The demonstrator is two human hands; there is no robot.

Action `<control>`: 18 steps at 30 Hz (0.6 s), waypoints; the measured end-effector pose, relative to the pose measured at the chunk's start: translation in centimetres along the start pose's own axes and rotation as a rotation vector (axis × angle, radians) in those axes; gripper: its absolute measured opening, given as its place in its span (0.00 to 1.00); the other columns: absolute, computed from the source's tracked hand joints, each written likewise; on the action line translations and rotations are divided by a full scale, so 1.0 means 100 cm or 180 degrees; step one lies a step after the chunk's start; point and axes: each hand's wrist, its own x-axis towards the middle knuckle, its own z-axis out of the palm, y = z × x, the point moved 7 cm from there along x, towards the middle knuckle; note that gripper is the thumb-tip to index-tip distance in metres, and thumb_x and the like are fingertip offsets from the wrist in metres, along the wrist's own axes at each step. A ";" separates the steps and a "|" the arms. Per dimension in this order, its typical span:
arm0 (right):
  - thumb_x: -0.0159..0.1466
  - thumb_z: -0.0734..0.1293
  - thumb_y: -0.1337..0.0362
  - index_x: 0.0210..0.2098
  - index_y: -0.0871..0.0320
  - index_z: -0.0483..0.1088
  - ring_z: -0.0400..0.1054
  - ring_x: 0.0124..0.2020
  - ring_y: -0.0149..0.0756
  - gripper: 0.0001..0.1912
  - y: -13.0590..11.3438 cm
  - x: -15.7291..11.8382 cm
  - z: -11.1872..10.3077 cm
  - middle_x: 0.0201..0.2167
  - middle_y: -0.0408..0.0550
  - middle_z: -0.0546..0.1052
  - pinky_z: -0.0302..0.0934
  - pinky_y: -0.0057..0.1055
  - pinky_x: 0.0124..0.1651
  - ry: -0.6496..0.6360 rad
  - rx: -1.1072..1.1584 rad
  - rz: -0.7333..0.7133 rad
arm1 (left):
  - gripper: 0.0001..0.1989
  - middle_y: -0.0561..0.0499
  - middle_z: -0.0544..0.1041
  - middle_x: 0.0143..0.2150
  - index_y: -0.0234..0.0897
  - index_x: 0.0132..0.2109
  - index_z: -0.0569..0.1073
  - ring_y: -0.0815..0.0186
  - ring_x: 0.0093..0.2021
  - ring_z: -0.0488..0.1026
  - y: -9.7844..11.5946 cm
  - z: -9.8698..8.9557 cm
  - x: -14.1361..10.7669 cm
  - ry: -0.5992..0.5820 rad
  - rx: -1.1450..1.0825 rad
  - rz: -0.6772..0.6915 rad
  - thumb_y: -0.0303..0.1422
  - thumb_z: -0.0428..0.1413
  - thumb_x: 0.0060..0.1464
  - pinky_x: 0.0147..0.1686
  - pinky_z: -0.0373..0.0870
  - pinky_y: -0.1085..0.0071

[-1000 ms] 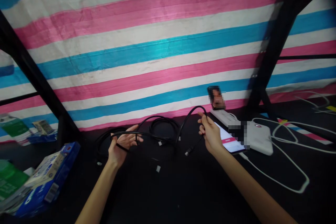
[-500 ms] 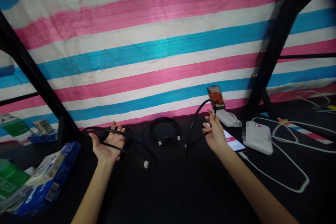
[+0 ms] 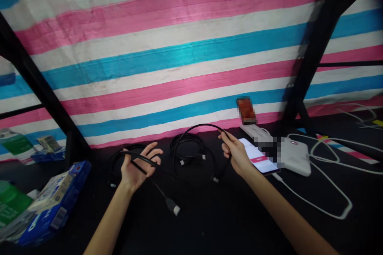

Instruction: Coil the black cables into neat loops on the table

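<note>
My left hand (image 3: 140, 167) is palm up with its fingers spread. Strands of a black cable (image 3: 206, 125) lie across the palm, between thumb and fingers. My right hand (image 3: 233, 149) pinches that cable in an arch. A flat metal-tipped plug (image 3: 173, 206) hangs below my left hand, and another plug (image 3: 216, 179) is below my right fingers. Behind, between the hands, lies a coiled black cable (image 3: 187, 158) with two pale plugs. Another black coil (image 3: 113, 163) lies behind my left hand, partly hidden by it.
To the right lie a lit phone (image 3: 260, 157), white power banks (image 3: 295, 157) and white cords (image 3: 323, 203). At left are a blue box (image 3: 56, 207) and green-labelled bottles (image 3: 16, 143). Black frame legs (image 3: 311, 59) stand on both sides before a striped sheet (image 3: 179, 51).
My left hand has moved right and turned slightly. My right hand has moved a little left and lower. The cable arch now stretches left, and the dangling plug has shifted down and right.
</note>
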 end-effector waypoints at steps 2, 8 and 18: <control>0.52 0.69 0.53 0.37 0.55 0.72 0.58 0.17 0.20 0.16 0.005 -0.001 0.004 0.36 0.44 0.72 0.50 0.18 0.13 -0.0171 0.0006 0.0195 | 0.40 0.37 0.69 0.49 0.32 0.54 0.65 0.57 0.42 0.69 -0.010 -0.005 0.006 0.0255 0.0366 -0.0065 0.57 0.52 0.41 0.29 0.68 0.71; 0.57 0.65 0.58 0.44 0.54 0.70 0.68 0.44 0.37 0.15 0.027 -0.009 0.020 0.41 0.49 0.73 0.64 0.33 0.44 -0.0596 -0.0560 0.0450 | 0.35 0.40 0.71 0.46 0.32 0.52 0.67 0.59 0.44 0.67 -0.040 -0.040 0.012 0.1339 0.1643 -0.0504 0.56 0.46 0.47 0.39 0.63 0.67; 0.59 0.61 0.49 0.47 0.53 0.69 0.67 0.48 0.42 0.22 0.025 -0.032 0.048 0.53 0.52 0.67 0.67 0.32 0.38 -0.1110 -0.0086 0.0500 | 0.42 0.41 0.76 0.34 0.28 0.55 0.60 0.62 0.29 0.70 -0.076 -0.034 0.020 0.0947 0.2036 -0.0774 0.60 0.42 0.45 0.28 0.60 0.70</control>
